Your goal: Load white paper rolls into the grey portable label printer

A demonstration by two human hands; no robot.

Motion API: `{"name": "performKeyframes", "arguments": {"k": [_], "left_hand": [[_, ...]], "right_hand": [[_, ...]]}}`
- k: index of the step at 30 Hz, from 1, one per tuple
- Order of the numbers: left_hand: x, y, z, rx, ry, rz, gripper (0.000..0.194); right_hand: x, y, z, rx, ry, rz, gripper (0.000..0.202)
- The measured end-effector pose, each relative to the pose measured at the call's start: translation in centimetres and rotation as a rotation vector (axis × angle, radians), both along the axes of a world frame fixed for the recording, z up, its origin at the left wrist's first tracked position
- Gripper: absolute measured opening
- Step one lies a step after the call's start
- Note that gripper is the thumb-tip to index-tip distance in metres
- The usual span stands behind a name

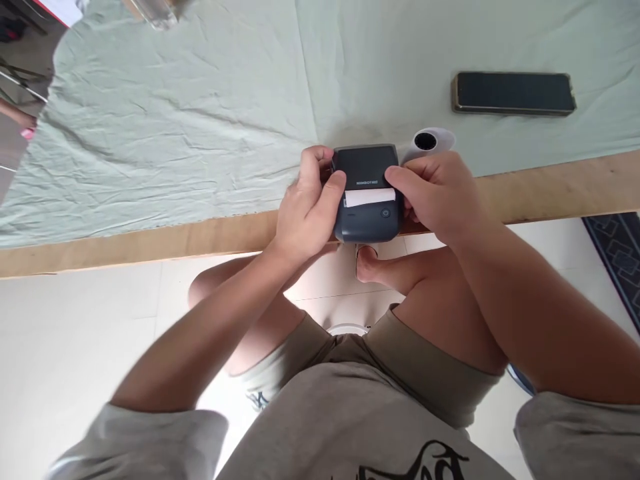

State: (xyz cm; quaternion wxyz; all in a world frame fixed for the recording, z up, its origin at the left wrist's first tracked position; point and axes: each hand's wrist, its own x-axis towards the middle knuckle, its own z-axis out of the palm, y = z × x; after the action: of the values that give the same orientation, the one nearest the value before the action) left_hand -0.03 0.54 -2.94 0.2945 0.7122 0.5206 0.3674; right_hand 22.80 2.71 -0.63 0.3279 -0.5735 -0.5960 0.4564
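A dark label printer is held at the table's near edge, its power button facing me. A strip of white label paper pokes out of the slot across its middle. My left hand grips the printer's left side, thumb on top and fingers curled round the far corner. On the opposite side my right hand is closed on the printer, its thumb on the lid's right edge. The fingers under each side are partly hidden. Just beyond my right hand lies a white roll with a dark core.
A phone lies face up at the right on the pale green cloth. The wooden table edge runs in front of me. A clear object stands at the far left. Part of another person's arm shows at the left edge.
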Motion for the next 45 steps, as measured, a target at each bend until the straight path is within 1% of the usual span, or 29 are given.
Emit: {"name": "performKeyframes", "arguments": {"k": [1,2,3,4,6,8,11,14,16,18,19,21,23,25,27,30,32,34,35,37,38,40,42,45], "left_hand": [[-0.2,-0.1,0.3,-0.048,-0.035,-0.013,0.03],[-0.4,-0.1,0.5,-0.091,-0.047,-0.057,0.031],[-0.7,-0.2,0.8,-0.101,-0.046,-0.091,0.034],[-0.9,-0.2,1.0,-0.091,-0.035,-0.124,0.039],[-1.3,-0.2,1.3,-0.089,-0.026,-0.178,0.04],[-1.4,-0.2,1.4,-0.064,-0.021,-0.195,0.044],[-1.1,-0.3,1.4,-0.048,0.017,-0.192,0.055],[-1.2,-0.4,1.0,-0.021,0.062,-0.219,0.065],[-1.6,-0.2,0.7,-0.016,0.091,-0.248,0.077],[-2.0,0.0,0.5,-0.034,0.13,-0.258,0.096],[-2.1,0.2,0.4,-0.029,0.147,-0.268,0.103],[-2.2,0.5,0.5,-0.01,0.171,-0.288,0.111],[-2.1,0.5,0.5,-0.015,0.216,-0.299,0.115],[-2.0,0.4,0.5,0.0,0.273,-0.282,0.123],[-2.1,0.1,0.3,0.046,0.313,-0.293,0.133],[-2.4,-0.3,-0.1,0.142,0.334,-0.33,0.138],[-2.3,-0.7,-0.1,0.182,0.351,-0.306,0.137],[-2.1,-1.0,0.1,0.211,0.382,-0.261,0.133],[-2.0,-1.1,0.2,0.231,0.393,-0.241,0.13],[-1.9,-1.3,0.7,0.232,0.421,-0.266,0.127],[-1.9,-1.3,0.9,0.229,0.436,-0.277,0.127],[-2.0,-1.3,1.2,0.218,0.466,-0.294,0.129],[-2.1,-1.4,1.3,0.219,0.483,-0.291,0.127],[-2.1,-1.6,1.1,0.247,0.498,-0.256,0.12]], "right_hand": [[0.1,-0.1,-0.1,-0.018,0.01,0.001,0.058],[0.2,-0.3,-0.1,-0.039,0.029,0.004,0.057],[0.3,-0.5,-0.2,-0.06,0.053,0.007,0.057],[0.4,-0.7,-0.2,-0.078,0.076,0.009,0.058],[0.4,-1.0,-0.1,-0.099,0.102,0.006,0.062],[0.3,-1.2,-0.1,-0.1,0.093,-0.002,0.069],[0.3,-1.2,0.0,-0.102,0.077,-0.018,0.075],[0.3,-0.8,0.0,-0.114,0.077,-0.03,0.074],[0.2,-0.5,0.1,-0.129,0.096,0.002,0.07],[0.1,-0.3,0.6,-0.162,0.063,0.019,0.065],[-0.1,-0.2,0.9,-0.188,0.013,-0.002,0.062],[-0.4,-0.2,1.9,-0.231,-0.08,-0.069,0.06],[-0.9,-0.3,3.0,-0.269,-0.115,-0.114,0.061],[-1.4,-0.6,3.9,-0.307,-0.13,-0.134,0.062],[-1.7,-0.8,4.2,-0.332,-0.142,-0.139,0.063],[-1.6,-0.6,3.8,-0.352,-0.119,-0.132,0.065],[-1.3,-0.3,3.2,-0.368,-0.084,-0.103,0.068],[-0.7,-0.2,2.6,-0.352,-0.041,-0.029,0.073],[-0.4,-0.2,2.4,-0.326,-0.028,0.016,0.077],[0.3,-0.5,2.2,-0.255,-0.049,0.105,0.082],[0.6,-0.6,2.2,-0.215,-0.082,0.143,0.081],[1.2,-1.0,2.3,-0.156,-0.152,0.21,0.073],[1.7,-1.1,2.4,-0.144,-0.174,0.271,0.062],[2.0,-0.7,2.8,-0.14,-0.163,0.357,0.055]]}}
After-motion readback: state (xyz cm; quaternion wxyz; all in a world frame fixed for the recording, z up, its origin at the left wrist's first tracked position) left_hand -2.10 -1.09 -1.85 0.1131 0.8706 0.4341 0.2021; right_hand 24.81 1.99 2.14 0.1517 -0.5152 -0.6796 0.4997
